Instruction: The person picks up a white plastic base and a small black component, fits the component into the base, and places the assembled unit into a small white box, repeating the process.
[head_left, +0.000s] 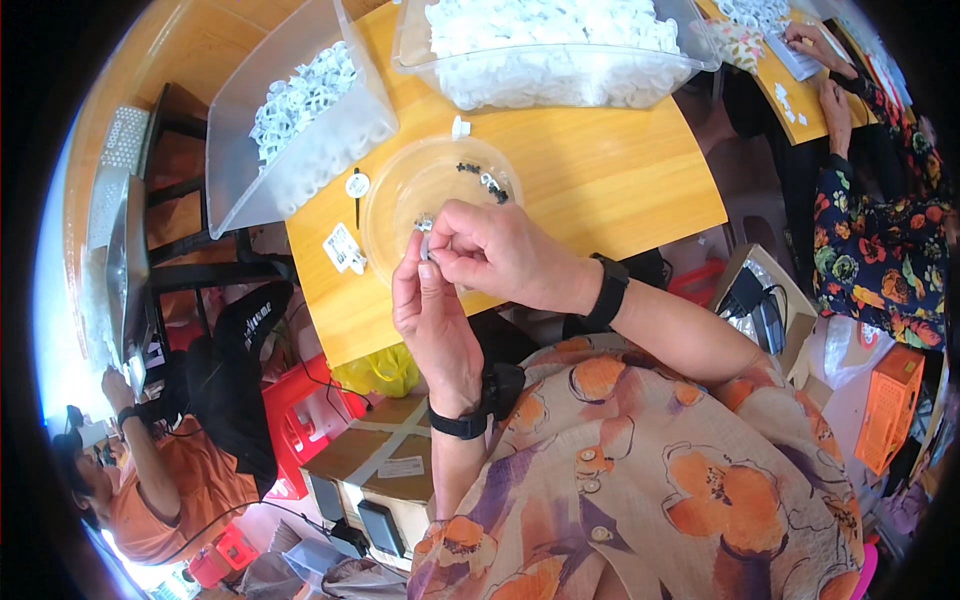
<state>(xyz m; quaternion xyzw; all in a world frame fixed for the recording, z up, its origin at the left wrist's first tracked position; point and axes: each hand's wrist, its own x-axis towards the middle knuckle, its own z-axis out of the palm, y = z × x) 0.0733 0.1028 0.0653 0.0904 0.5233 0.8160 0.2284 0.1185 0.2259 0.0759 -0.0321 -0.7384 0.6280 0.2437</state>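
Note:
My left hand (437, 325) pinches a small whitish-grey part (425, 246) upright between thumb and fingertips. The fingers of my right hand (500, 250) are closed on the upper end of the same part, so much of it is hidden. Both hands are over the near side of a shallow round clear dish (378, 180). Inside the dish lie a small black piece (468, 168) and, close by, a cluster of black and clear pieces (495, 188). Another tiny shiny piece (424, 222) shows just beyond my fingertips.
A clear bin of white parts (545, 75) stands at the table's far side, another bin (245, 195) at the left. Small white pieces (343, 248) and a round white piece (357, 185) lie on the wooden table (620, 170). Co-workers sit left and right.

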